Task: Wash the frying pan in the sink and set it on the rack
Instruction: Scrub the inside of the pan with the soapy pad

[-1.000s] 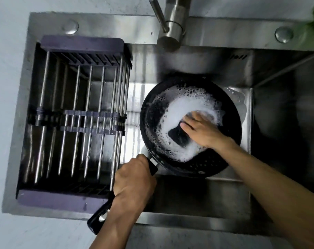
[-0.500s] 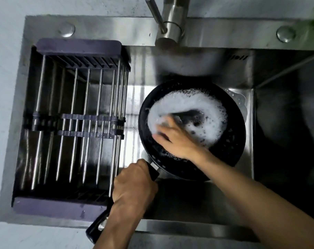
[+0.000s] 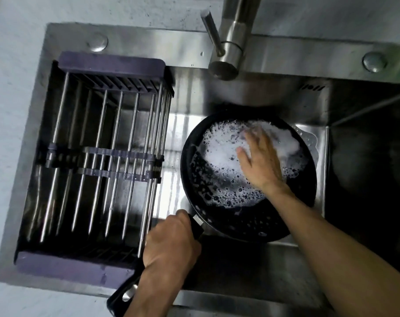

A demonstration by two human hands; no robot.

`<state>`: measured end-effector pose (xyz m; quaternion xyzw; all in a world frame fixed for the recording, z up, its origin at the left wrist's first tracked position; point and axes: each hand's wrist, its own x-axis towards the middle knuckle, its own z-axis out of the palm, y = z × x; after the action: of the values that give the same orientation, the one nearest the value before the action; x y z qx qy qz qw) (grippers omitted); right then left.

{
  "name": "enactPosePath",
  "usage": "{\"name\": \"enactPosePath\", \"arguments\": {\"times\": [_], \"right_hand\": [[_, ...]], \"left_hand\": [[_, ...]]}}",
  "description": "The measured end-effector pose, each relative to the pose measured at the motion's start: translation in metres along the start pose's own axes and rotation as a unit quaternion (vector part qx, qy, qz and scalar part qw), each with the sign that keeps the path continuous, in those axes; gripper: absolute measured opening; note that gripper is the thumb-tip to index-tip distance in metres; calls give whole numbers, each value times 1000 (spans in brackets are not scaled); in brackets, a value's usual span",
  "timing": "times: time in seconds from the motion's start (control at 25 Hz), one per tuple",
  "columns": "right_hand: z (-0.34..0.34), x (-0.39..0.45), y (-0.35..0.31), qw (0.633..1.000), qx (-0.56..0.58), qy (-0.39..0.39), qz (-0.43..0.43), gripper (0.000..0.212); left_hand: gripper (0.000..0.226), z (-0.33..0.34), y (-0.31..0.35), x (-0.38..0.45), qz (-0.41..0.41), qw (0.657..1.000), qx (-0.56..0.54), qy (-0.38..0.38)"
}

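I see the black frying pan (image 3: 249,177) sitting in the sink (image 3: 274,261), foam (image 3: 224,156) across its floor under my right hand (image 3: 262,161), whose fingers lie spread and flat in the suds; whether they press a sponge I cannot tell. My left hand (image 3: 169,243) is wrapped tight round the pan's handle, and the rack (image 3: 103,161) stands just left of it

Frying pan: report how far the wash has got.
Done: the frying pan is soaped, foam covering its inside. In hand: the left hand grips the handle while the right hand rubs through the suds. Left: rinsing, then setting it on the rack, which holds nothing yet.
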<state>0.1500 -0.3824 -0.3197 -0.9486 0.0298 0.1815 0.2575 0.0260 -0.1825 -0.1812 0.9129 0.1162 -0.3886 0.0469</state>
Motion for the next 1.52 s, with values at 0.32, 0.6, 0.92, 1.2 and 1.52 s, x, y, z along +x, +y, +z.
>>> {"name": "enactPosePath", "arguments": {"times": [0.32, 0.6, 0.92, 1.2, 1.52], "right_hand": [[22, 6, -39, 978, 136, 25, 153, 71], [13, -90, -96, 876, 379, -297, 12, 54], [-20, -123, -55, 926, 103, -359, -50, 60], [-48, -149, -6, 939, -41, -337, -49, 52], [-39, -140, -15, 918, 88, -383, -54, 69]], "left_hand": [[33, 3, -1, 0, 15, 1000, 7, 2], [39, 2, 1, 6, -3, 1000, -4, -20], [38, 5, -1, 7, -13, 1000, -8, 7], [33, 5, -1, 5, -2, 999, 10, 38], [30, 4, 1, 5, 4, 999, 22, 45]]}}
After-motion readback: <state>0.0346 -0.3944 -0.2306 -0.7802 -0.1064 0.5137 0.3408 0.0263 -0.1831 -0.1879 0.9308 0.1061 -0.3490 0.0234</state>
